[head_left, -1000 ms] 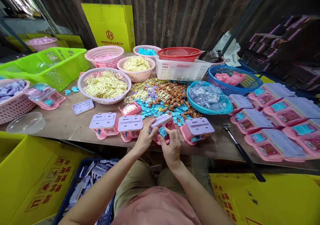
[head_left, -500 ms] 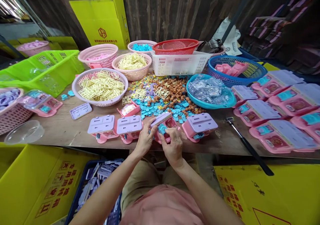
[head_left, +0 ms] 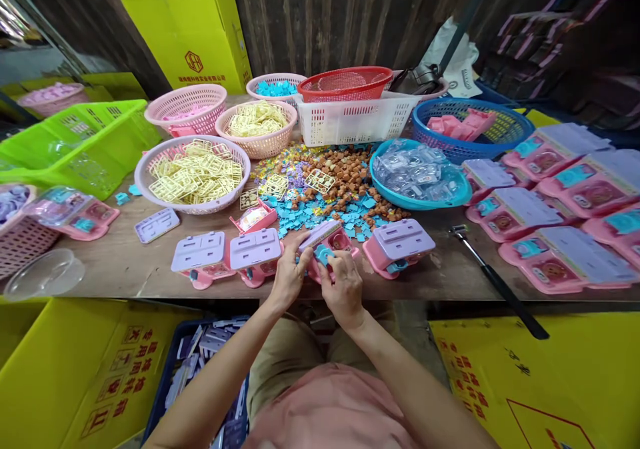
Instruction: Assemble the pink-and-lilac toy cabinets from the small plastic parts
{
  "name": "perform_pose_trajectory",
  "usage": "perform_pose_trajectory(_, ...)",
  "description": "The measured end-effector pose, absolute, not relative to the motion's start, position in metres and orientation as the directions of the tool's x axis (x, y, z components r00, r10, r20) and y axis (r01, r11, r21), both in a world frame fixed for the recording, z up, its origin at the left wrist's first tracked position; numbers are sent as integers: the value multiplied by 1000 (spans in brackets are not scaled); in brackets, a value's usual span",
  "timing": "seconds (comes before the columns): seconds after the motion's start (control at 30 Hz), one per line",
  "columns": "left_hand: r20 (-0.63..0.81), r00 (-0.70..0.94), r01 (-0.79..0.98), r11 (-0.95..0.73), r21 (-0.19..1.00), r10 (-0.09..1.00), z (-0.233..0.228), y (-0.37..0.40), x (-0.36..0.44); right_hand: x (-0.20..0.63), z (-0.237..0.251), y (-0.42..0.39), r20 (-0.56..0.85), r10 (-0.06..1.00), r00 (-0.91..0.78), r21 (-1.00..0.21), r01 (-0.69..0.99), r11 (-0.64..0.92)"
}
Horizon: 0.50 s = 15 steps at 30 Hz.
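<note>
Workshop corner with a dark wall
Vertical wooden planks (head_left: 320, 16) back a worn wooden table (head_left: 125, 262); daylight enters upper left.

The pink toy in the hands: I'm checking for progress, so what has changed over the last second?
Very little. Both hands, the left hand and the right hand, keep hold of the pink toy at the table's front edge; the fingers shift only slightly on its blue part. Only the camera has tilted. The finished toys alongside, the baskets and the loose pieces have stayed put.
</note>
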<state>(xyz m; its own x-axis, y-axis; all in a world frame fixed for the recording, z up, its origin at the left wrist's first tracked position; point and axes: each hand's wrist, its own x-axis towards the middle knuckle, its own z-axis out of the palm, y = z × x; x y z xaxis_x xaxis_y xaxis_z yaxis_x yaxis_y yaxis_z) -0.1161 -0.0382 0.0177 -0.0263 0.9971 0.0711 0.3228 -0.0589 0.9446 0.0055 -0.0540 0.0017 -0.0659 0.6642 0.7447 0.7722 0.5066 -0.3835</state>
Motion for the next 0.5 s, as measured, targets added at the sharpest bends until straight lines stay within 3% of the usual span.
perform_pose_trajectory(0.5, 38, 40, 354, -49, 934, 998, 10, -31, -127, 4, -6, -49, 797, 603, 27, -458, 679, 574)
